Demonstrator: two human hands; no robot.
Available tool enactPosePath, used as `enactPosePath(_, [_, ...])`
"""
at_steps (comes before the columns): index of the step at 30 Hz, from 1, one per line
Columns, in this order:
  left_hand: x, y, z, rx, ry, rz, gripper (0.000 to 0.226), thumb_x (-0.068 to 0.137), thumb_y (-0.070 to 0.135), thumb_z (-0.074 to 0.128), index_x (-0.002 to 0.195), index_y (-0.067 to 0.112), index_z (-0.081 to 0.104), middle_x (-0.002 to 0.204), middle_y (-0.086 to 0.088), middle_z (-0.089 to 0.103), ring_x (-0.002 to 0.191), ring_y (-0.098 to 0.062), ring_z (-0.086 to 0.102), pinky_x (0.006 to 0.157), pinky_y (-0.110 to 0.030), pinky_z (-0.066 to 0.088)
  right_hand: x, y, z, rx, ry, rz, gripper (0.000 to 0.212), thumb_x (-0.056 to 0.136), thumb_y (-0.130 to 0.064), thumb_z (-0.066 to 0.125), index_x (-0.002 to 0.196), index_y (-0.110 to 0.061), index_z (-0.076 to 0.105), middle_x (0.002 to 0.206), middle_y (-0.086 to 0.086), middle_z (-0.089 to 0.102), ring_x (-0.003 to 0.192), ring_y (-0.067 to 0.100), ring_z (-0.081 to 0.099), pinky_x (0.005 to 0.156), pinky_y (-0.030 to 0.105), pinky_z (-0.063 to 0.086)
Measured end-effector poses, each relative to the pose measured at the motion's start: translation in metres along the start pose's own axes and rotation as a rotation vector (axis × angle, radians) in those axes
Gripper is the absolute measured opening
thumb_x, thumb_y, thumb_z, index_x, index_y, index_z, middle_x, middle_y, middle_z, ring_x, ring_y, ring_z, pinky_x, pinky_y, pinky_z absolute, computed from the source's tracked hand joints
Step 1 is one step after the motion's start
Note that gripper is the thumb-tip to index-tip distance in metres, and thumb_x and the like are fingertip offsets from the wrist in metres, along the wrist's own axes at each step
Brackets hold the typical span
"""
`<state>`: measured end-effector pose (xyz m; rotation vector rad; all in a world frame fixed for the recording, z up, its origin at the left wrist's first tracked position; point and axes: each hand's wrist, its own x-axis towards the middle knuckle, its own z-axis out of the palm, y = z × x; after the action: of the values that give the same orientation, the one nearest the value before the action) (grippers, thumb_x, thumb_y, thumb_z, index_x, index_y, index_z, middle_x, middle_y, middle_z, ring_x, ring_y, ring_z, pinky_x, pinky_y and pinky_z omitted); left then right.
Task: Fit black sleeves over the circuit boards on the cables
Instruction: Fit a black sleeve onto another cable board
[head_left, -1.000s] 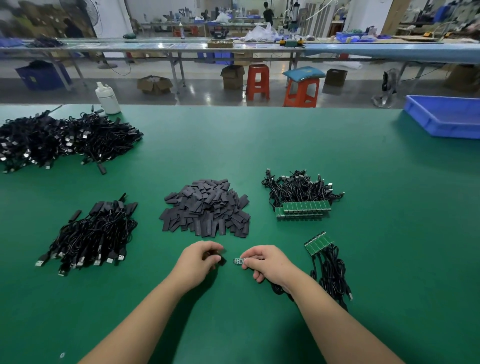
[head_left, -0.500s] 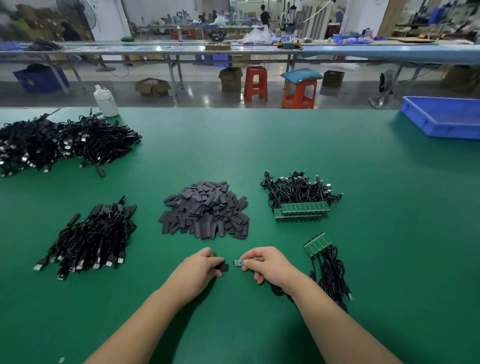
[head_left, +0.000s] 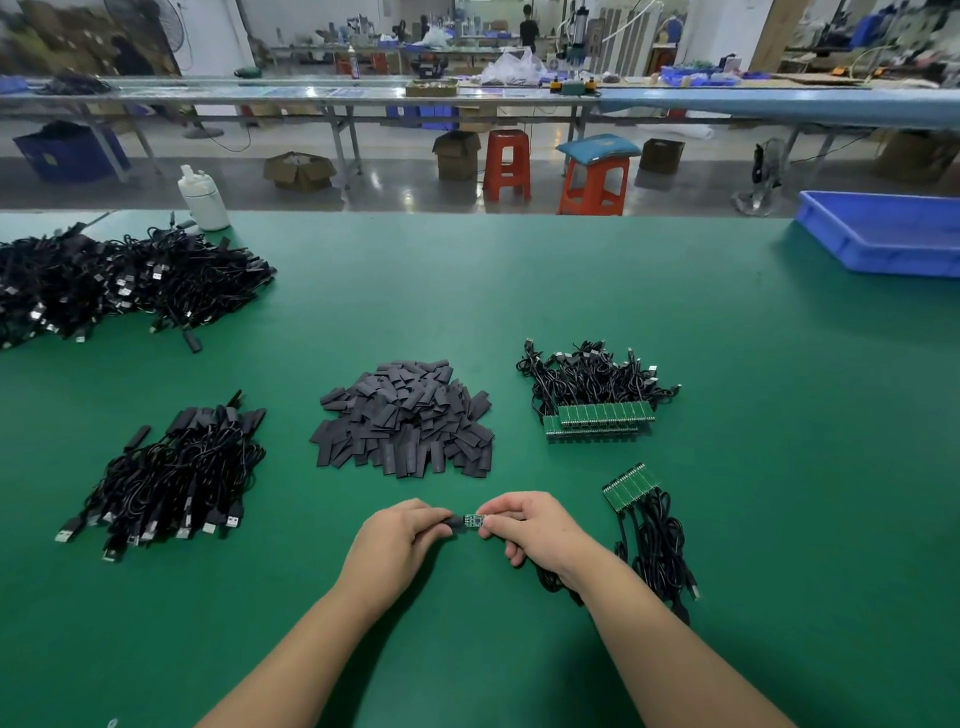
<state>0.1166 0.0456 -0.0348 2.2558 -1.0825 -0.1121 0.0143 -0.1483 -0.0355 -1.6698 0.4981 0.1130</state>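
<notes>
Blue tray (head_left: 883, 244), white bottle (head_left: 203, 200)

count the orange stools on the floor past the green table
2. One bare orange stool stands beyond the table's far edge, near centre. The second stool, just to its right, carries a blue cushion. Others may be hidden behind the far benches.

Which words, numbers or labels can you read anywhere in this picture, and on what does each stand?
None can be read.
Circuit board held between the hands: markings too small.
White bottle: no label legible.
Cardboard boxes across the aisle: any print too blurred.
</notes>
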Motion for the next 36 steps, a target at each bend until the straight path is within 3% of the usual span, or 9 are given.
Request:
enactPosePath(8, [0.0004, 0.0053, 0.0047, -0.027, 0.031, -0.001, 0.024, 0.089, 0.029, 0.070, 0.113, 0.025, 0.074, 0.098, 0.013, 0.070, 0.088, -0.006, 0.063, 0.082, -0.022, 0.049, -0.0007, 0.0002, -0.0005, 0.020, 0.003, -0.005, 0.014, 0.093, -0.014, 0.064, 0.104, -0.018, 0.071, 0.090, 0.001, 0.077, 0.054, 0.008, 0.055, 0.057, 0.024, 0.052])
enactPosePath(13, [-0.0005, 0.0060, 0.0016, 0.057, 0.033, 0.089, 0.026, 0.092, 0.027, 0.067, 0.117, 0.021, 0.072, 0.104, 0.008, 0.068, 0.092, -0.012, 0.063, 0.082, -0.027, 0.051, 0.0006, 0.0008, -0.0008, 0.007, -0.007, 0.002, 0.014, 0.094, -0.015, 0.063, 0.104, -0.020, 0.071, 0.091, 0.000, 0.077, 0.055, 0.009, 0.056, 0.057, 0.023, 0.052])
enactPosePath(36, [0.0013, 0.0075, 0.0068, -0.023, 0.047, 0.014, 0.025, 0.091, 0.028, 0.068, 0.115, 0.021, 0.072, 0.105, 0.008, 0.072, 0.095, -0.008, 0.064, 0.088, -0.019, 0.046, -0.0005, -0.0001, -0.0015, 0.029, -0.013, -0.003, 0.013, 0.093, -0.013, 0.065, 0.105, -0.015, 0.070, 0.088, 0.002, 0.077, 0.051, 0.009, 0.054, 0.052, 0.023, 0.050])
